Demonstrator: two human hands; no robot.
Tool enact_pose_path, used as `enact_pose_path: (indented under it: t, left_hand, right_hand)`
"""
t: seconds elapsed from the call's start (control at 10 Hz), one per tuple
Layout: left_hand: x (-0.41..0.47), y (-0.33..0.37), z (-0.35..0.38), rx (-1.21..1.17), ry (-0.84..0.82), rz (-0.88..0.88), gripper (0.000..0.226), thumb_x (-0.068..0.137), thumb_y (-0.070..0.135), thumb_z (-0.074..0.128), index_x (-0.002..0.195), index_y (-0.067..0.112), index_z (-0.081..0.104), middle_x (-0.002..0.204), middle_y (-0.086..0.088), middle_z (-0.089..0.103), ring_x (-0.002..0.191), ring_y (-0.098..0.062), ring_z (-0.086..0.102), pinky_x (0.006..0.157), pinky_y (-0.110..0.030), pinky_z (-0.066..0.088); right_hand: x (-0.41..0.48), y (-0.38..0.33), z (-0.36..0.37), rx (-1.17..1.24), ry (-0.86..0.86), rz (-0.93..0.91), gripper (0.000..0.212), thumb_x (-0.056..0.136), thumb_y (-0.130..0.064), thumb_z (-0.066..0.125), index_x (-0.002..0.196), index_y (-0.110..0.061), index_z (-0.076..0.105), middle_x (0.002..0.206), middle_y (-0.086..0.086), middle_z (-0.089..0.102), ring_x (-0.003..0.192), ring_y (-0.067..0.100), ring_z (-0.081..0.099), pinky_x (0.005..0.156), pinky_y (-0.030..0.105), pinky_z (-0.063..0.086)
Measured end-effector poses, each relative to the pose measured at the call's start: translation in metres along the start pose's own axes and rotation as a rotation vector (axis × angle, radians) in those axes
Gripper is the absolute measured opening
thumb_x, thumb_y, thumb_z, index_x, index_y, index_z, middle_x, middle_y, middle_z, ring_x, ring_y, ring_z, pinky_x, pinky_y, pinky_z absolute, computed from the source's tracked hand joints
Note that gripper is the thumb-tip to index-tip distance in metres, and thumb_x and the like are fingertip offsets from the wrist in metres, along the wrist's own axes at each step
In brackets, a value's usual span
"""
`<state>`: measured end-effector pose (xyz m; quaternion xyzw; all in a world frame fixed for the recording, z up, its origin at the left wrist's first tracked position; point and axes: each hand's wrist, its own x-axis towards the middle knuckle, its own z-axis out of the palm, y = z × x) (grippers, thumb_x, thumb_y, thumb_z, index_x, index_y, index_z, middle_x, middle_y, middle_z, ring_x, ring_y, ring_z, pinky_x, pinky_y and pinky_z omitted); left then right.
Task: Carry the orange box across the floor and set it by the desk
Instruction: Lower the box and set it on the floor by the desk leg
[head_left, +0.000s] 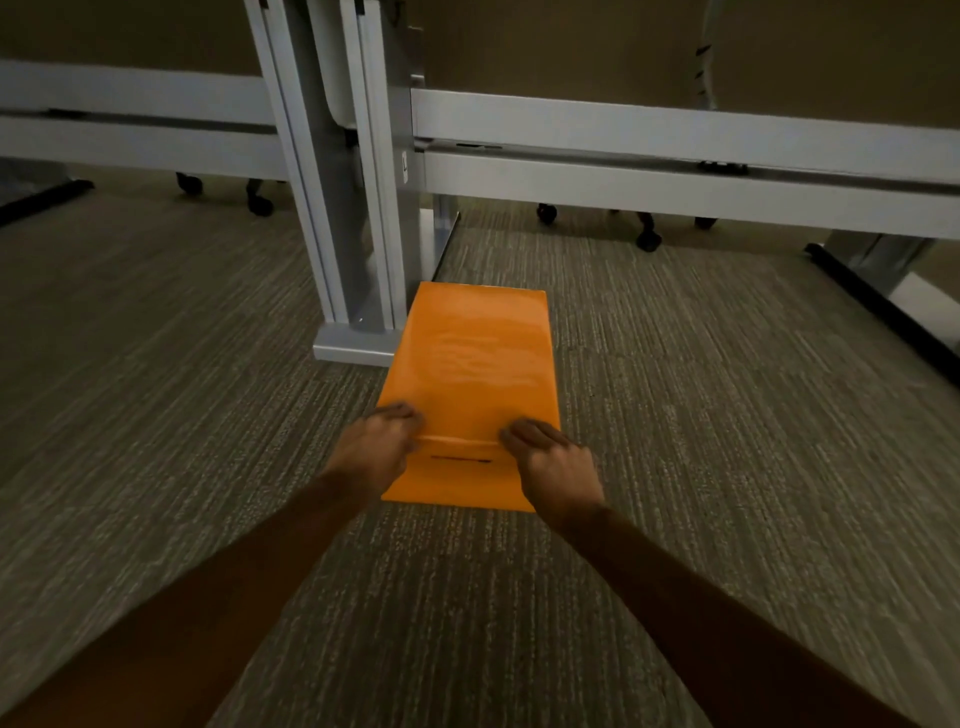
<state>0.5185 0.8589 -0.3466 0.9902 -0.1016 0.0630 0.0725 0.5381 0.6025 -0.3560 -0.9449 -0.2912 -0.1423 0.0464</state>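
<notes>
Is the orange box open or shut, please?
Shut: the orange box shows an unbroken top face; both hands rest on its near end.

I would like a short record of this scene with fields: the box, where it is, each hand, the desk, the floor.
box: orange box, long, with a dark slot on its near end
place: on or just above the carpet, beside the foot of the desk leg; contact with the floor cannot be told
left hand: left hand on the near left corner, fingers curled on top
right hand: right hand on the near right corner, fingers curled on top
desk: grey desk leg just left of the box
floor: striped grey carpet
</notes>
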Motion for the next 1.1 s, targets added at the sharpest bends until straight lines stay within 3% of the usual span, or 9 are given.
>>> enact_pose_path:
  t: [0.1, 0.2, 0.3, 0.7, 0.8, 0.9, 1.1]
  left_hand:
    - [0.013, -0.006, 0.003, 0.001, 0.017, -0.02, 0.039, 0.083, 0.014, 0.062, 0.122, 0.018, 0.061, 0.131, -0.007, 0.061, 0.12, -0.028, 0.058, 0.089, -0.044, 0.053]
    - [0.026, -0.013, 0.007, 0.015, 0.017, -0.053, 0.04, 0.084, 0.016, 0.059, 0.124, 0.021, 0.059, 0.135, -0.006, 0.058, 0.122, -0.028, 0.057, 0.088, -0.047, 0.054]
    - [0.041, -0.017, 0.009, 0.029, -0.011, -0.081, 0.044, 0.088, 0.018, 0.055, 0.131, 0.023, 0.053, 0.141, -0.003, 0.053, 0.129, -0.025, 0.052, 0.09, -0.048, 0.052]
    - [0.076, -0.018, 0.012, -0.006, -0.052, -0.159, 0.046, 0.097, 0.029, 0.046, 0.14, 0.015, 0.044, 0.152, -0.01, 0.041, 0.14, -0.029, 0.038, 0.107, -0.047, 0.038]
    - [0.078, -0.016, 0.004, 0.027, -0.139, -0.156, 0.052, 0.095, 0.034, 0.046, 0.143, 0.014, 0.04, 0.153, -0.011, 0.038, 0.138, -0.032, 0.037, 0.108, -0.049, 0.039]
    - [0.075, -0.008, -0.01, 0.058, -0.209, -0.161, 0.068, 0.092, 0.045, 0.049, 0.15, 0.016, 0.028, 0.16, -0.011, 0.026, 0.145, -0.033, 0.025, 0.115, -0.051, 0.027]
    - [0.069, 0.013, -0.053, 0.074, -0.047, -0.103, 0.077, 0.093, 0.056, 0.039, 0.155, 0.019, 0.011, 0.164, -0.009, 0.009, 0.151, -0.027, 0.01, 0.119, -0.049, 0.014]
  right_hand:
    - [0.015, 0.005, 0.007, 0.051, -0.036, 0.037, 0.043, 0.088, -0.007, 0.052, 0.128, -0.018, 0.062, 0.135, 0.005, 0.061, 0.127, 0.027, 0.056, 0.082, 0.045, 0.057]
    - [0.031, 0.012, 0.017, 0.097, -0.075, 0.036, 0.048, 0.094, -0.004, 0.042, 0.139, -0.016, 0.052, 0.148, 0.006, 0.049, 0.14, 0.026, 0.041, 0.109, 0.044, 0.041]
    - [0.048, 0.017, 0.025, 0.094, -0.094, 0.033, 0.052, 0.095, -0.003, 0.036, 0.145, -0.014, 0.043, 0.155, 0.007, 0.039, 0.145, 0.024, 0.031, 0.12, 0.038, 0.022]
    - [0.083, 0.034, 0.028, 0.121, -0.201, 0.068, 0.055, 0.096, -0.013, 0.045, 0.15, -0.015, 0.033, 0.16, 0.007, 0.029, 0.149, 0.022, 0.022, 0.12, 0.038, 0.016]
    - [0.087, 0.034, 0.015, 0.191, -0.283, 0.088, 0.057, 0.095, -0.021, 0.051, 0.15, -0.015, 0.034, 0.16, 0.008, 0.028, 0.149, 0.022, 0.022, 0.121, 0.038, 0.018]
    - [0.091, 0.038, -0.011, 0.224, -0.374, 0.098, 0.059, 0.096, -0.028, 0.053, 0.15, -0.015, 0.034, 0.159, 0.007, 0.029, 0.149, 0.023, 0.019, 0.12, 0.038, 0.018]
    - [0.093, 0.053, -0.076, 0.137, -0.303, 0.054, 0.06, 0.098, -0.031, 0.047, 0.152, -0.017, 0.028, 0.161, 0.005, 0.026, 0.15, 0.021, 0.018, 0.118, 0.035, 0.019]
